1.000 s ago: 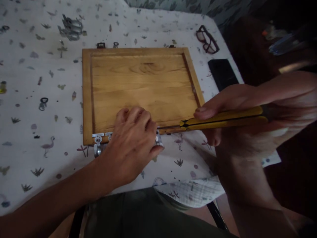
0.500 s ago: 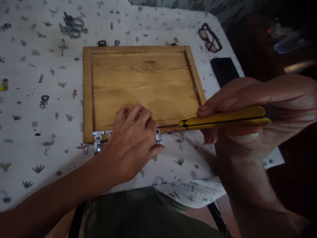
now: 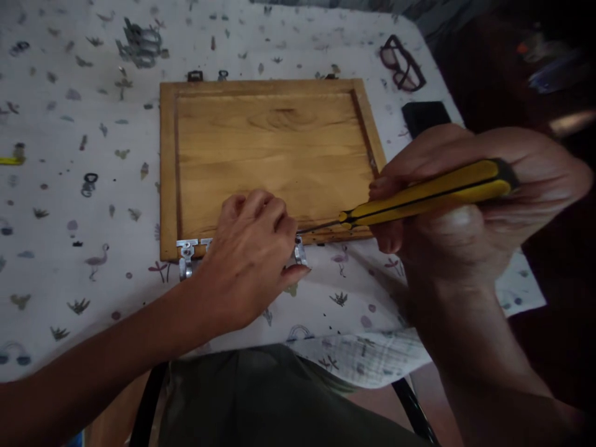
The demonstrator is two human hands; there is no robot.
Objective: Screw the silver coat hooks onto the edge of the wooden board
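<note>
A wooden panel with a raised frame lies flat on the table. Along its near edge are silvery hook-shaped metal fittings. My left hand lies over this edge with curled fingers, gripping a fitting whose right end shows beside my thumb; the rest is hidden under my palm. In my right hand is a screwdriver with a yellow and black handle, my fingers wrapped round it. It points left, handle end raised, and its thin shaft reaches the fitting by my left fingers. The tip is hidden there.
A patterned cloth covers the table. More metal fittings are piled at the back left. Glasses and a dark flat object sit to the right. Something yellow lies at the left edge.
The screwdriver's handle end has risen, tilting the tool more steeply, and my right hand has turned round it. My left hand stays on the fitting. The whole view has shifted slightly.
</note>
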